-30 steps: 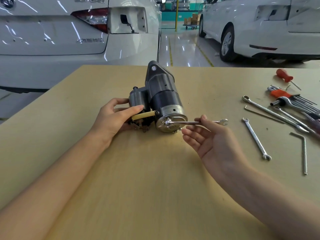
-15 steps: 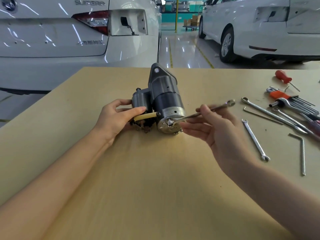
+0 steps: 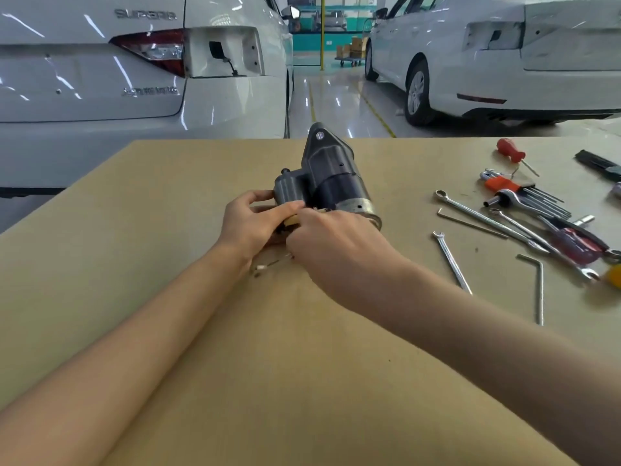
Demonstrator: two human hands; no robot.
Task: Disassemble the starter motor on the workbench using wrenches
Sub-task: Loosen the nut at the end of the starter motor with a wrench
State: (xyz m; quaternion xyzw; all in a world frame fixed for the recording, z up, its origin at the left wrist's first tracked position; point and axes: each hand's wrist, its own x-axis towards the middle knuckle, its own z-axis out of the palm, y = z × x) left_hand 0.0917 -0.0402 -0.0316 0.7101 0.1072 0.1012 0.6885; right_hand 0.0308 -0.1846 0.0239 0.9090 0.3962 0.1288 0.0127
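The dark grey starter motor [image 3: 331, 176] lies on the tan workbench [image 3: 235, 364], its metal end cap pointing at me. My left hand [image 3: 250, 223] grips the solenoid on the motor's left side, thumb over a yellowish part. My right hand [image 3: 336, 250] is in front of the end cap and hides most of it, its fingers curled. A small silver wrench [image 3: 268, 265], blurred, sticks out from under this hand toward the lower left. The wrench's head is hidden.
Loose tools lie at the right: a short wrench [image 3: 452, 262], a long wrench [image 3: 487, 220], a bent hex key [image 3: 537, 290], an orange hex key set [image 3: 500, 185] and a red screwdriver [image 3: 509, 151]. Two white cars stand beyond the bench's far edge.
My right hand swung with the wrench from the motor's right side to in front of the end cap, now covering it; the wrench's free end now points lower left. My left hand kept its grip.
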